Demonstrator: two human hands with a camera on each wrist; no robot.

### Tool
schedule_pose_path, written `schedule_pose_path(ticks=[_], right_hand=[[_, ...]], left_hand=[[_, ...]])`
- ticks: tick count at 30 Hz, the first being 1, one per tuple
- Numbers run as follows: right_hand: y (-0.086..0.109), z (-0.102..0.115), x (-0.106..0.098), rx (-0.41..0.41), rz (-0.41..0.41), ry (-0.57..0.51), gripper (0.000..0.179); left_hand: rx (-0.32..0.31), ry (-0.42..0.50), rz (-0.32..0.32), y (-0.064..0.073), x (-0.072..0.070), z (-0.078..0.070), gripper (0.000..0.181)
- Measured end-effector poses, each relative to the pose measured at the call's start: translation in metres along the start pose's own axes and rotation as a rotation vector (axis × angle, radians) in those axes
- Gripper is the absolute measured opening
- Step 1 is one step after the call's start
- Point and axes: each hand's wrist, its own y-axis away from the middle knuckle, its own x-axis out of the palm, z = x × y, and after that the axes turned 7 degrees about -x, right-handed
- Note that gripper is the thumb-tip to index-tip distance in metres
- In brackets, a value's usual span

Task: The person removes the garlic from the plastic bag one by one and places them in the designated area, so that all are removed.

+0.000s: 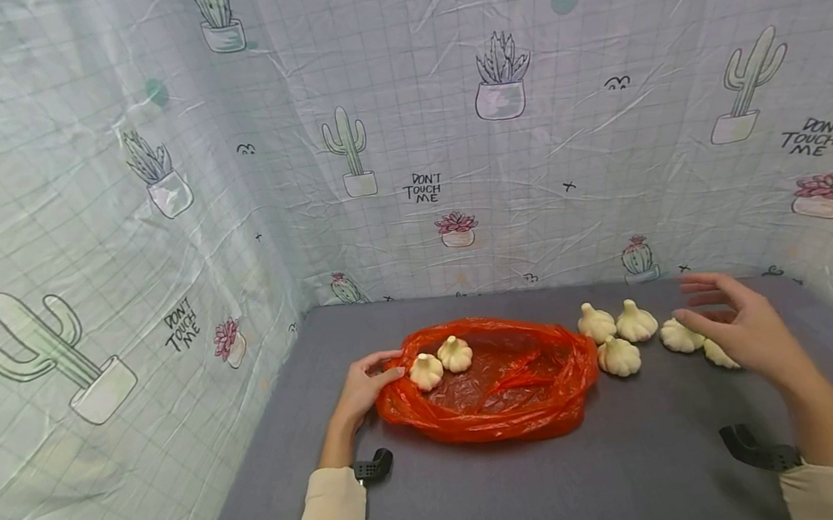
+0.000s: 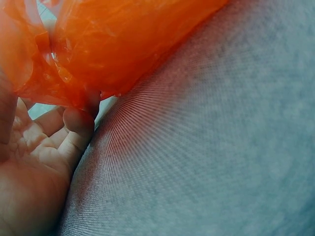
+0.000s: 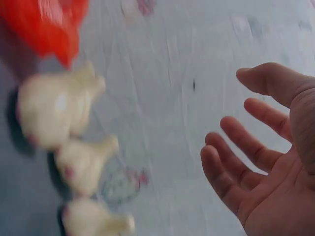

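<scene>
A red plastic bag [image 1: 508,427] lies spread wide at its mouth, with two garlic bulbs [image 1: 440,364] inside at its left end. My left hand [image 1: 360,391] pinches the bag's left rim between thumb and fingers; in the left wrist view, orange-red film [image 2: 123,44] covers part of the fingertips. My right hand [image 1: 758,336] hovers above the garlic bulbs [image 1: 681,336] at the right, fingers spread and palm bare. In the right wrist view nothing touches that hand [image 3: 270,162], and blurred garlic bulbs [image 3: 56,110] stand apart from it.
Three more garlic bulbs [image 1: 619,356] cluster against the bag's right end. A grey tabletop [image 1: 499,495] lies under everything. Behind it and to the left hangs a cactus-printed curtain [image 1: 400,245]. Each wrist bears a black camera mount [image 1: 758,449].
</scene>
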Motion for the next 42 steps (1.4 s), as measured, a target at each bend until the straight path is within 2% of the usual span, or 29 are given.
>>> schedule_pose_path(ticks=[3, 7, 10, 14, 19, 26, 29, 34, 42], right_hand=[[-0.004, 0.017, 0.018, -0.086, -0.006, -0.043, 0.053], [-0.009, 0.035, 0.051, -0.195, 0.038, -0.115, 0.047], [-0.012, 0.043, 0.077, -0.237, 0.078, -0.143, 0.044], [-0.013, 0.047, 0.106, -0.250, 0.098, -0.145, 0.040], [-0.020, 0.054, 0.140, -0.245, 0.158, -0.167, 0.038], [-0.034, 0.074, 0.185, -0.185, 0.261, -0.187, 0.040], [-0.041, 0.078, 0.202, -0.193, 0.288, -0.182, 0.042], [-0.054, 0.081, 0.224, -0.177, 0.314, -0.200, 0.047], [-0.073, 0.076, 0.250, -0.105, 0.371, -0.298, 0.052]], left_hand=[[0.001, -0.009, 0.004, 0.000, 0.001, 0.000, 0.035], [-0.012, -0.004, 0.007, 0.000, 0.001, 0.000, 0.036], [-0.021, -0.001, 0.010, 0.000, 0.002, -0.001, 0.036], [-0.019, -0.011, 0.016, 0.000, 0.004, -0.001, 0.036], [-0.018, -0.010, 0.011, 0.000, 0.004, -0.001, 0.034], [-0.011, 0.003, 0.019, 0.001, 0.003, 0.000, 0.035], [-0.014, 0.011, 0.025, 0.001, 0.003, 0.000, 0.036], [-0.007, 0.010, 0.019, 0.001, 0.003, -0.001, 0.036], [-0.005, -0.004, 0.003, 0.000, 0.001, 0.000, 0.034]])
